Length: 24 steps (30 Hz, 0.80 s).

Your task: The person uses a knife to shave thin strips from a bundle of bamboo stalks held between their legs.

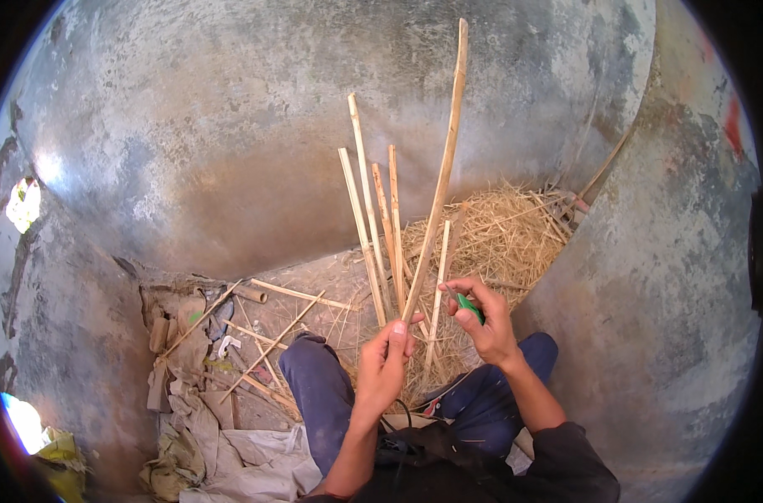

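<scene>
My left hand (383,362) is closed round the lower end of a long wooden stick (442,180), which rises up and slightly right, past the other sticks. In my right hand (490,325) is a small knife with a green handle (470,308); its short blade points up and left, with a gap between it and the long stick. A thin pale stick (438,281) stands between my two hands. Left of the long stick, several peeled sticks (365,201) lean against the wall, two of them browner (385,205). My left hand hides the lower ends of some.
A heap of straw-like shavings (503,239) lies at the far right by the grey, patchy wall (256,151). Loose sticks (272,344) and a short hollow tube (250,293) litter the floor at left. Pale sacking (247,461) is spread beside my left knee (314,377).
</scene>
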Each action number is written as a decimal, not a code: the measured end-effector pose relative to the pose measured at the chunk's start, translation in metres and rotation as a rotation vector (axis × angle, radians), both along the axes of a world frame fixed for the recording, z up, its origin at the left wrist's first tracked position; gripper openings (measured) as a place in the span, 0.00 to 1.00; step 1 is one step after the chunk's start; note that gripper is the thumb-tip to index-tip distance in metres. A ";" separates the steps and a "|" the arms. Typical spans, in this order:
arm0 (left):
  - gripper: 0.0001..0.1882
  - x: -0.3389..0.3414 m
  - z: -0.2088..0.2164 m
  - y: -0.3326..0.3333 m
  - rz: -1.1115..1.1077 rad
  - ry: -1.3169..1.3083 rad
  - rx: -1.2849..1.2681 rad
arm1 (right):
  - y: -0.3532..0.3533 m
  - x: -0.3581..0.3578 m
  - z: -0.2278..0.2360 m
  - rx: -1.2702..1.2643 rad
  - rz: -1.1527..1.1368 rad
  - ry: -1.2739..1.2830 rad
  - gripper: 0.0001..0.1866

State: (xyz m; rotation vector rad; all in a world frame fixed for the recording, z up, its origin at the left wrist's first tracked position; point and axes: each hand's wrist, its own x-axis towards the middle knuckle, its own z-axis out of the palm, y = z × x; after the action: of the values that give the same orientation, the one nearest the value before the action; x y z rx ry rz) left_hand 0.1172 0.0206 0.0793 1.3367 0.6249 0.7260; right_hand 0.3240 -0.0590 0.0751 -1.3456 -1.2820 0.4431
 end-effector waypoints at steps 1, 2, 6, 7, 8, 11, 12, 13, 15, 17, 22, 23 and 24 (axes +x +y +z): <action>0.21 0.000 0.003 0.000 -0.008 -0.001 -0.018 | -0.001 -0.001 0.000 0.002 -0.009 -0.005 0.25; 0.20 0.000 0.007 0.000 -0.014 0.003 -0.035 | -0.001 -0.003 -0.001 0.004 -0.018 -0.005 0.25; 0.18 0.003 0.005 0.000 -0.041 0.003 0.027 | 0.006 -0.015 0.013 0.014 -0.047 0.207 0.21; 0.18 0.005 0.003 -0.002 -0.019 0.012 0.064 | 0.009 -0.018 0.018 0.024 -0.060 0.220 0.21; 0.17 0.008 0.002 -0.004 0.000 0.019 0.100 | 0.011 -0.019 0.022 0.033 -0.076 0.230 0.21; 0.17 0.013 -0.001 -0.006 0.066 0.025 0.223 | 0.023 -0.015 0.014 0.070 -0.112 0.257 0.21; 0.18 0.013 -0.001 -0.005 0.090 0.025 0.267 | 0.024 -0.014 0.015 0.082 -0.073 0.314 0.22; 0.18 0.013 0.002 -0.005 0.085 0.044 0.296 | 0.025 -0.014 0.018 0.093 -0.034 0.372 0.22; 0.19 0.010 0.011 -0.006 0.073 0.081 0.353 | 0.024 -0.014 0.023 0.104 0.022 0.441 0.23; 0.22 0.005 0.021 -0.007 0.077 0.119 0.551 | 0.024 -0.013 0.026 0.103 0.057 0.465 0.23; 0.29 -0.014 0.025 -0.014 0.163 0.295 0.711 | 0.030 -0.005 0.018 0.122 0.016 0.504 0.22; 0.30 -0.022 0.029 -0.014 0.182 0.338 0.763 | 0.032 -0.001 0.018 0.127 0.024 0.528 0.21; 0.30 -0.029 0.032 -0.014 0.195 0.377 0.812 | 0.032 0.003 0.019 0.130 0.025 0.549 0.21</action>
State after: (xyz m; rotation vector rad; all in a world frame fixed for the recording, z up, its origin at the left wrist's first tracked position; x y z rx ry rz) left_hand 0.0879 0.0063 0.1116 2.2171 0.8064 0.9441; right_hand 0.3266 -0.0268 0.0940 -1.0035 -0.8537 0.6796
